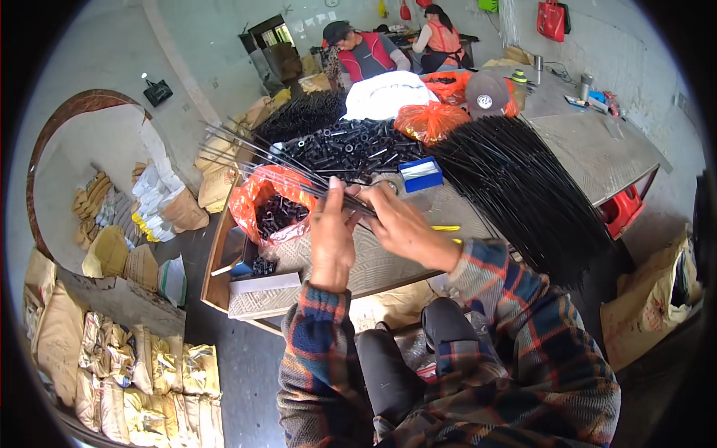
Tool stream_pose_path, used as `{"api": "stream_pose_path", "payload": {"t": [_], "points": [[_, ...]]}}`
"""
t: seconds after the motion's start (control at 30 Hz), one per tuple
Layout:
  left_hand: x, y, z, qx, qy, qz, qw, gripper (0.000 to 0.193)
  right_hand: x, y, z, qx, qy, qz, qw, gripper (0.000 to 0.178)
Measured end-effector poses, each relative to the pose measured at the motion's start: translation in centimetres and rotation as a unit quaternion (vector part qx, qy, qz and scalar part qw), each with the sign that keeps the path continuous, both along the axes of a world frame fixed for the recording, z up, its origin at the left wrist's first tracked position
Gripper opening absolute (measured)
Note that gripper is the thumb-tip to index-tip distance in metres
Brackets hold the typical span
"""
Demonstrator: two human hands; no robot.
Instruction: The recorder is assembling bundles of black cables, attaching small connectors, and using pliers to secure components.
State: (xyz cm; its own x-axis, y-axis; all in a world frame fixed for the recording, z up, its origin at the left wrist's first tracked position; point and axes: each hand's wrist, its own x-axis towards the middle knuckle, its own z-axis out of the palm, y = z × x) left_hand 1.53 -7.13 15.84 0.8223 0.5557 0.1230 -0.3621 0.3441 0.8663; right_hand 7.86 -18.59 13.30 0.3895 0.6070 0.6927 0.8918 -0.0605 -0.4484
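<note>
Smooth, metallic-looking rods, glossy orange plastic bag, matt cloth sleeve

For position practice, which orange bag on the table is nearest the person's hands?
The open bag of black parts beside the left hand; the other bags sit farther back.

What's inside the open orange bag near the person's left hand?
The orange bag holds a heap of small black parts. Only the top layer shows; whatever lies underneath it is covered.
</note>
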Motion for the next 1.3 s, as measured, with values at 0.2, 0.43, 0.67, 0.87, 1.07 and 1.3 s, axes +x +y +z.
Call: {"api": "stream_pose_path", "payload": {"t": [0.2,0.43,0.67,0.87,1.07,1.3], "points": [[1.7,1.7,-0.3,-0.097,-0.081,0.011,0.992,0.024,-1.8,-2.5,-6.4,0.018,0.508,0.264,0.820,0.042],[-1.2,2.0,-2.1,-0.049,-0.112,-0.048,0.991,0.029,-2.7,0.0,-5.8,0.074,0.585,0.320,0.742,0.034],[-1.1,1.5,-2.8,-0.029,-0.123,-0.088,0.988,0.025,-1.0,1.0,-5.1,0.103,0.475,0.258,0.835,0.015],[-1.5,1.8,-3.7,0.006,-0.116,-0.032,0.993,0.020,-2.2,2.1,-5.8,0.150,0.437,0.246,0.852,0.016],[-3.1,1.4,-2.5,0.055,-0.037,-0.037,0.997,0.025,-3.7,-0.2,-4.4,0.030,0.501,0.290,0.814,0.023],[-7.9,2.8,-4.0,0.355,-0.046,0.118,0.926,0.058,-4.6,-2.1,-2.3,-0.112,0.534,0.378,0.748,0.023]]}}
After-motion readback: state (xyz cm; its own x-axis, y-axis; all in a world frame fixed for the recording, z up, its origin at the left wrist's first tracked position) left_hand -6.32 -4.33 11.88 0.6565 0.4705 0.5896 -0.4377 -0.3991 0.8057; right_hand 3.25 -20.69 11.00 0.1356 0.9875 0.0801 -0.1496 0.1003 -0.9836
